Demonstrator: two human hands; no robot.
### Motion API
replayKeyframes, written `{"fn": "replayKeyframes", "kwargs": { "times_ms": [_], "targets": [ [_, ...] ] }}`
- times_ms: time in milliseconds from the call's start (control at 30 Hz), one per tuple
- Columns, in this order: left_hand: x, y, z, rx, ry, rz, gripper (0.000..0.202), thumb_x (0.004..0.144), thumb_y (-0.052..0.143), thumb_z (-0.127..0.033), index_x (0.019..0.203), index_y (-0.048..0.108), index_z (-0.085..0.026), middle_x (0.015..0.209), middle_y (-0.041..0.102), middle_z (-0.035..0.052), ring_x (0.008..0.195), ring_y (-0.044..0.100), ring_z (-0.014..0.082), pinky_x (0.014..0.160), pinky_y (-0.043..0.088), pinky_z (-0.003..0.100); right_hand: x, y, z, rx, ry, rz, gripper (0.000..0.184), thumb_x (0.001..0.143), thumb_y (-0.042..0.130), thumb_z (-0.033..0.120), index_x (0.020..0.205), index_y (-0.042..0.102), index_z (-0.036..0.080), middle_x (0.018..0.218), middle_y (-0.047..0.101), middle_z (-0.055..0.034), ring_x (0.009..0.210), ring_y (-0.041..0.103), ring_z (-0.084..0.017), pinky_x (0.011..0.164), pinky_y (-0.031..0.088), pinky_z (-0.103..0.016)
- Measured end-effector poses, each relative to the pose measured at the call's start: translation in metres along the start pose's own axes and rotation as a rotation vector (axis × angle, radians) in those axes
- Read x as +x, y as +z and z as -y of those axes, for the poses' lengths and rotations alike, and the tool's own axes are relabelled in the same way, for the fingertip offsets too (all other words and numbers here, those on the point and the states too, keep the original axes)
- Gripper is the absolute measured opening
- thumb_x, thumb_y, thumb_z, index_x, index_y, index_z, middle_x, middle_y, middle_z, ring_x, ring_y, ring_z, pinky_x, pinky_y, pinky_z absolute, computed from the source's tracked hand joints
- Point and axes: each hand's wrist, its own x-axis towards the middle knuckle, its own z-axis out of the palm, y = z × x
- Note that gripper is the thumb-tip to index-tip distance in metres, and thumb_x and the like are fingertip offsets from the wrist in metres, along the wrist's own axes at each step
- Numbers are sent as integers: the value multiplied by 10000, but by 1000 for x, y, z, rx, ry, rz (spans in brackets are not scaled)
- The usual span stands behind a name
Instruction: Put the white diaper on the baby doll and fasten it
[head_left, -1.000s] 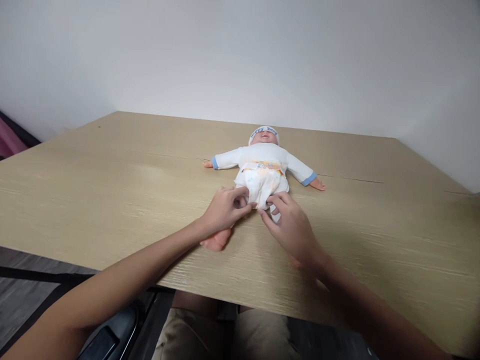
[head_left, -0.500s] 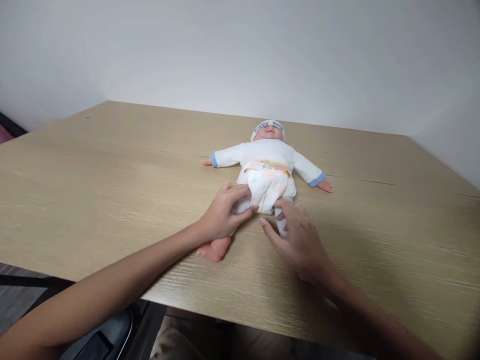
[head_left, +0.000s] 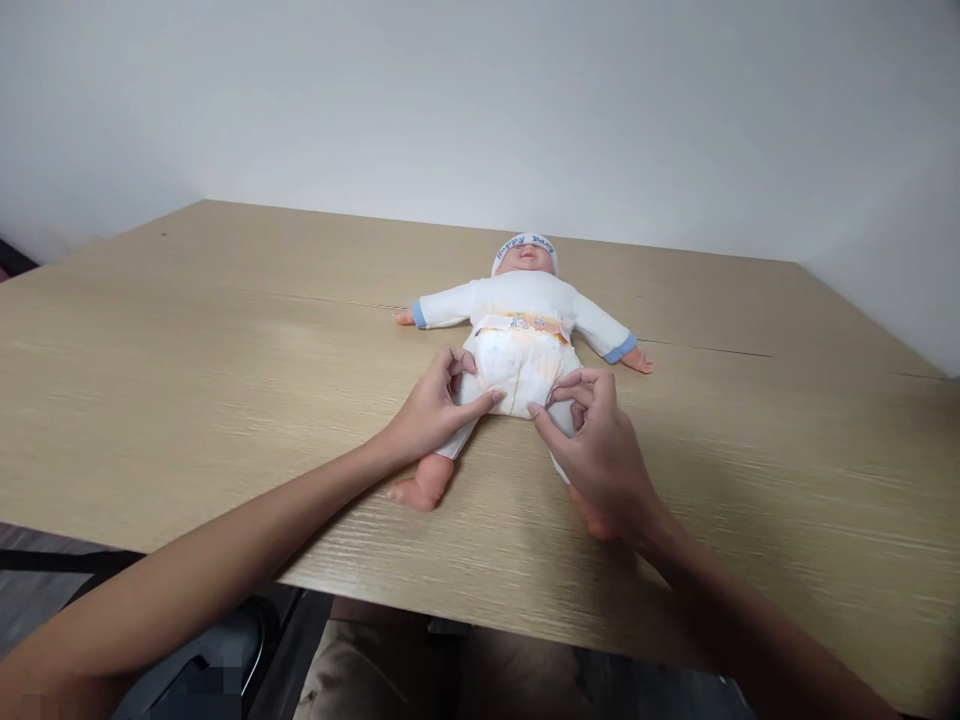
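A baby doll (head_left: pixel 525 300) in a white suit with blue cuffs and a white headband lies on its back on the wooden table (head_left: pixel 187 350), arms spread. It wears a white diaper (head_left: pixel 517 360) with a patterned waistband. My left hand (head_left: pixel 435 405) curls round the doll's thigh at the diaper's left leg opening, thumb and fingers pinching its edge. My right hand (head_left: pixel 596 440) does the same at the right leg opening and hides that leg. One bare foot (head_left: pixel 416 490) of the doll shows below my left hand.
The light wooden table runs to a plain white wall (head_left: pixel 480 100) at the back. Its near edge is just below my forearms, with my knees (head_left: pixel 360 670) and a dark seat (head_left: pixel 195 670) under it.
Both hands have moved up from the doll's legs to the diaper's leg openings, and the fingers have closed on its edges. The diaper sits smoother on the doll.
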Motion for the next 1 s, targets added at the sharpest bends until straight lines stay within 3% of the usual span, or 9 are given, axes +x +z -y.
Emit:
{"fn": "replayKeyframes", "kwargs": {
  "times_ms": [267, 433, 633, 833, 1000],
  "targets": [
    [-3, 4, 0, -89, -77, -74, 483, 878, 918, -429, 1166, 589, -225, 1280, 690, 87, 1104, 679, 231, 955, 510, 371, 8, -12, -1, -35, -19, 92, 207, 951, 791, 457, 979, 724, 262, 1104, 847, -67, 967, 746, -286, 860, 524, -427],
    [-4, 1, -3, -48, -85, -16, 443, 901, 897, -488, 1181, 682, -221, 1169, 776, 84, 1073, 722, 265, 944, 539, 389, 8, -13, -2, -82, -61, 126, 169, 970, 783, 444, 1018, 800, 283, 1067, 858, -51, 997, 727, -309, 891, 529, -458],
    [1, -6, -7, -52, -80, 106, 324, 949, 851, -499, 1071, 792, -205, 1093, 802, 72, 997, 708, 255, 895, 527, 379, 6, -12, -2, -115, -89, 133, 172, 984, 760, 430, 1031, 818, 275, 1009, 839, -63, 983, 691, -314, 896, 518, -458],
    [10, -13, -2, -324, -238, 244, 368, 946, 871, -502, 1159, 786, -214, 1167, 799, 88, 1023, 716, 247, 871, 537, 365, 4, -8, -2, -83, -89, 152, 175, 956, 774, 418, 1023, 760, 257, 1078, 801, -70, 1055, 649, -315, 988, 494, -477],
    [14, -14, 4, -358, -237, 236, 396, 921, 889, -548, 1080, 768, -206, 1090, 779, 79, 935, 699, 223, 797, 534, 340, 0, -6, -3, -48, -2, 126, 295, 923, 804, 495, 1101, 779, 262, 1049, 738, -88, 1004, 619, -309, 896, 521, -437]
  ]
}}
